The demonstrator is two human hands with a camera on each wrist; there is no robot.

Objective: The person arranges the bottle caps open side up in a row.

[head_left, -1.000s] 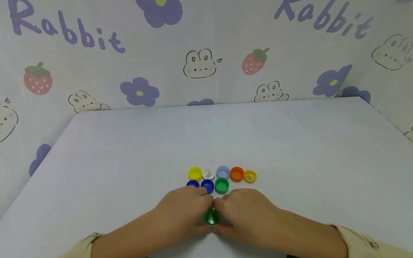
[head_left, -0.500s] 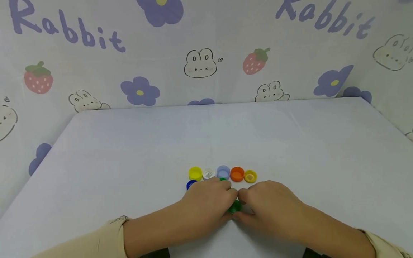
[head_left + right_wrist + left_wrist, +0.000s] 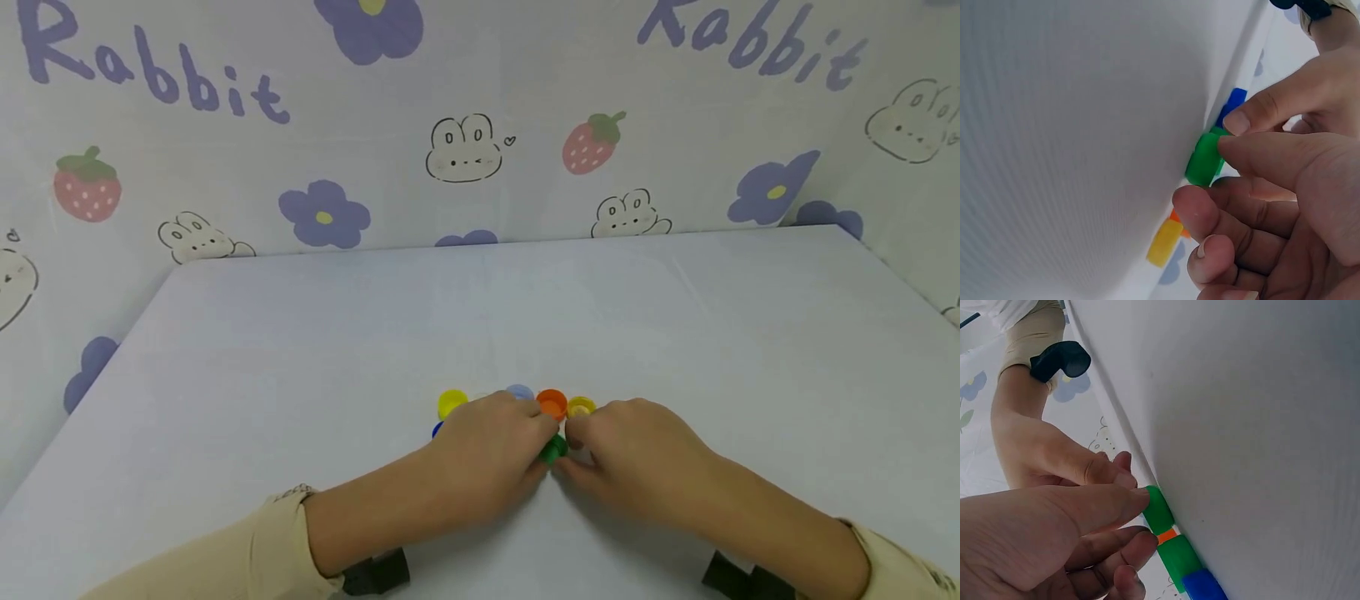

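Observation:
A green bottle cap (image 3: 553, 450) sits between my two hands near the front of the table. My left hand (image 3: 483, 454) pinches it from the left, its thumb on the cap's near side in the left wrist view. From the right, my right hand (image 3: 648, 458) holds the same cap with thumb and index finger. A second green bottle cap (image 3: 1180, 557) stands close beside it, with a blue cap (image 3: 1205, 585) touching that one. In the head view my left hand hides most of this front row; only a sliver of blue shows.
Behind my hands runs a row of caps: yellow (image 3: 452, 403), pale blue (image 3: 521, 392), orange (image 3: 552, 403) and a smaller yellow one (image 3: 581, 407). They stand on a white table (image 3: 300, 350) against a rabbit-print cloth (image 3: 405, 150). Black pieces (image 3: 378, 571) hang below the wrists.
Both hands have moved the green cap to the right and away from the person, up to the rows of caps. My left hand now covers more of the front row.

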